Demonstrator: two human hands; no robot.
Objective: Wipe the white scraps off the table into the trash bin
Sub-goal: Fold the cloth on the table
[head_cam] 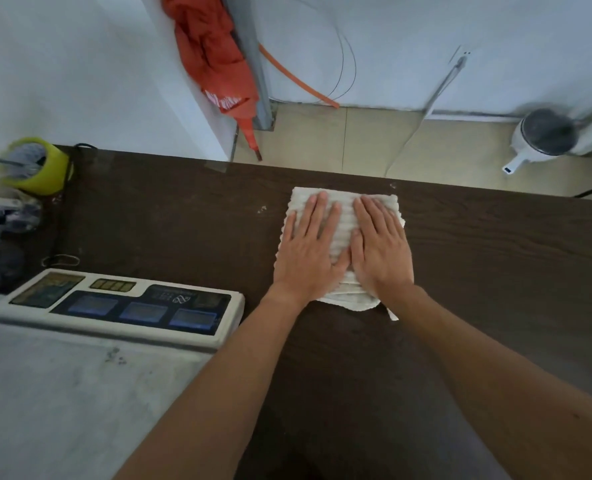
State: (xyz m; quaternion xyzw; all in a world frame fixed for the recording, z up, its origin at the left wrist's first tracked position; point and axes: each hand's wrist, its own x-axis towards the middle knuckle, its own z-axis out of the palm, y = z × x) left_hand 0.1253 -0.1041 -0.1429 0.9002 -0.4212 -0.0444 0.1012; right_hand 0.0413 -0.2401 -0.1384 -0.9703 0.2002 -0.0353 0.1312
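A folded white ribbed cloth (344, 207) lies on the dark wooden table (495, 258) near its far edge. My left hand (308, 251) and my right hand (381, 247) press flat on the cloth side by side, fingers stretched out and pointing away from me. A few small white scraps (262, 209) sit on the table just left of the cloth, and another speck (393, 185) lies at the far edge beyond it. No trash bin can be made out with certainty.
An electronic scale (121, 306) with a steel pan (62, 393) fills the near left. A yellow-green tape roll (41, 168) and small clutter stand at the far left. Beyond the table lie tiled floor, an orange cloth (211, 53) and a white round appliance (543, 136).
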